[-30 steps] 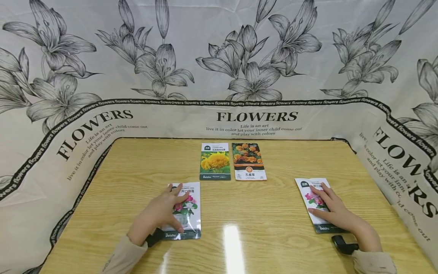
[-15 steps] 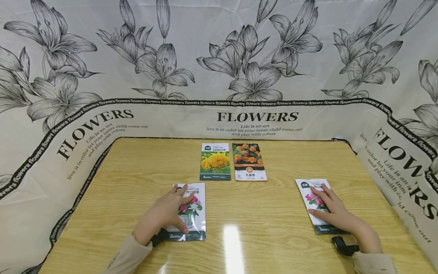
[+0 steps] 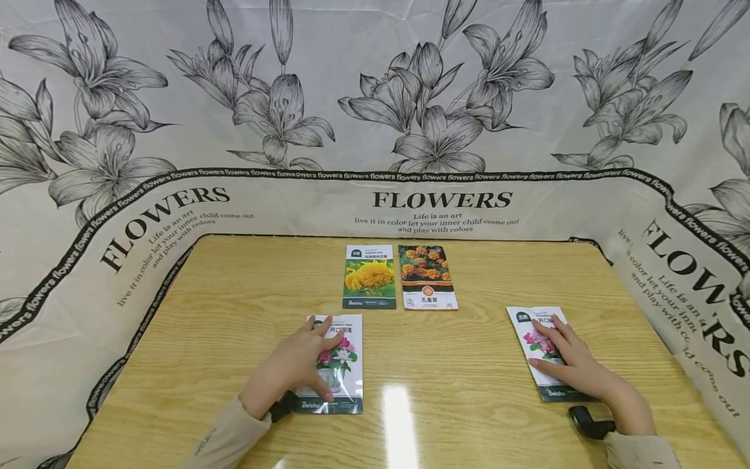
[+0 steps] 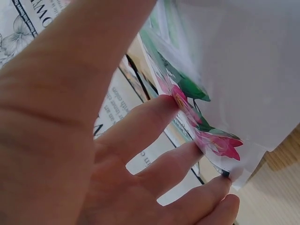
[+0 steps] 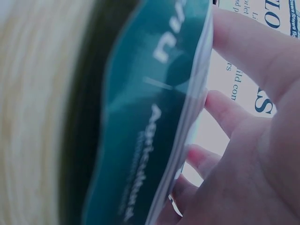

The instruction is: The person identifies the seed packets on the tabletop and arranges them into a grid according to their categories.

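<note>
My left hand (image 3: 293, 365) lies over a white seed packet (image 3: 349, 374) with pink and white flowers, at the left front of the table. Its fingers are spread and rest on the packet's face; the left wrist view shows fingertips against the printed flowers (image 4: 220, 143). A matching seed packet (image 3: 536, 342) lies slightly tilted at the right. Across its face rests my right hand (image 3: 580, 368), fingers extended and partly hiding the picture. In the right wrist view, that packet's dark green lower band (image 5: 150, 93) shows close up beside the fingers.
Two more seed packets lie side by side toward the back: one with yellow flowers (image 3: 369, 277), one with orange marigolds (image 3: 428, 273). The wooden table (image 3: 445, 365) is bordered by a flower-printed cloth (image 3: 310, 202) behind and at the sides.
My left hand has slid its seed packet to the right along the table, bringing it nearer the middle. The right hand and the other packets have stayed in place.
</note>
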`<state>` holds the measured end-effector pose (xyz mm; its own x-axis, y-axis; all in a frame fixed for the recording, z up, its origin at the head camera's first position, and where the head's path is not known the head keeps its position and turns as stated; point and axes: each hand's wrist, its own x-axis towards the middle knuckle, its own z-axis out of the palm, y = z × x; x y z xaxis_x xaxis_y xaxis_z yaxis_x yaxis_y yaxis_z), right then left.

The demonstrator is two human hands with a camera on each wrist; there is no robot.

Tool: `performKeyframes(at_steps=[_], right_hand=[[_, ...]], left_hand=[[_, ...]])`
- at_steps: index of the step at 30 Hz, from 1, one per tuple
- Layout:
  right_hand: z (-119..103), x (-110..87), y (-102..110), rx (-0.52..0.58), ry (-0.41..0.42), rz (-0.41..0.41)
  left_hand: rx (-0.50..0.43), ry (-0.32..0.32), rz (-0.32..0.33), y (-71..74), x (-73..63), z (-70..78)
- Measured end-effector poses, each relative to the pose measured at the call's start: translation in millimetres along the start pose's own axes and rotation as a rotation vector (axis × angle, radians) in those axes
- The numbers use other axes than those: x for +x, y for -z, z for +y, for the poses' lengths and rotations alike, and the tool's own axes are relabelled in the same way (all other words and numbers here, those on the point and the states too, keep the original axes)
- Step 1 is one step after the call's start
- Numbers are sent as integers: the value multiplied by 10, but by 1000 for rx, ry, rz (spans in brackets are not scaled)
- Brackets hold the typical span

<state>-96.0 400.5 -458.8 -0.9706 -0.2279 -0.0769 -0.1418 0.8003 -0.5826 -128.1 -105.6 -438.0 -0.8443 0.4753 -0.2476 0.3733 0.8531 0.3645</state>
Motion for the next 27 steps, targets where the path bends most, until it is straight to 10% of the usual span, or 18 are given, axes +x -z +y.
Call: performKeyframes(at_steps=[27], right_hand=[[31,10,-14,-10,-1,3]], left_hand=[[19,-49,-29,-56,188,237]])
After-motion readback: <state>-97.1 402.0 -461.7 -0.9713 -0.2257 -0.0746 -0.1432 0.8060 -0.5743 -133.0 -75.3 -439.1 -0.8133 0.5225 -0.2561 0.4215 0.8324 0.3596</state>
